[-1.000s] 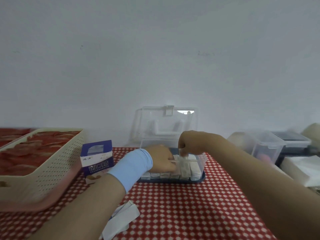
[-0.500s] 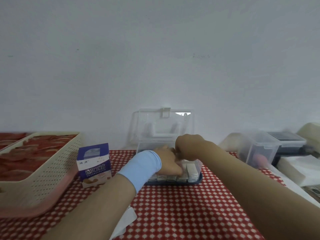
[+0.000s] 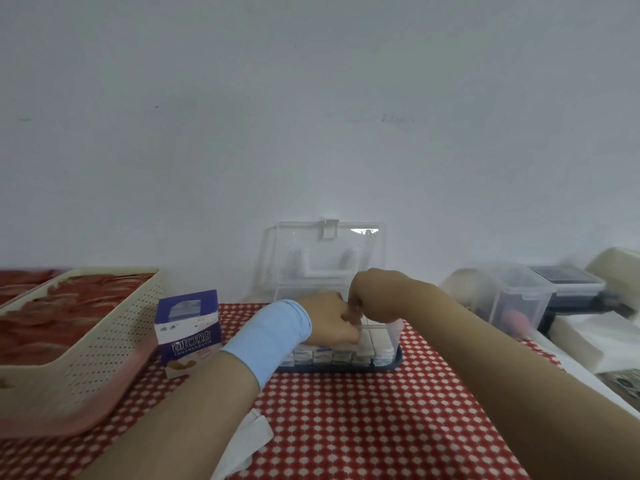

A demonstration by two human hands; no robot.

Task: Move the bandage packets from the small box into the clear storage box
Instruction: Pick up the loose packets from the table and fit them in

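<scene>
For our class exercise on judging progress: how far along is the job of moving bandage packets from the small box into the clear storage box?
Well along, it seems. A row of bandage packets already stands inside the clear storage box, whose lid is up. Both the left hand and right hand are in the box, apparently seating packets. The small box stands beside it; whether any packets remain inside cannot be seen.

Red-and-white checked tablecloth (image 3: 346, 427), purple-and-white small box (image 3: 188, 332), cream basket (image 3: 104, 355), light-blue wristband (image 3: 273, 332)

Dim flat light, soft, perhaps motion-blurred edges
</scene>
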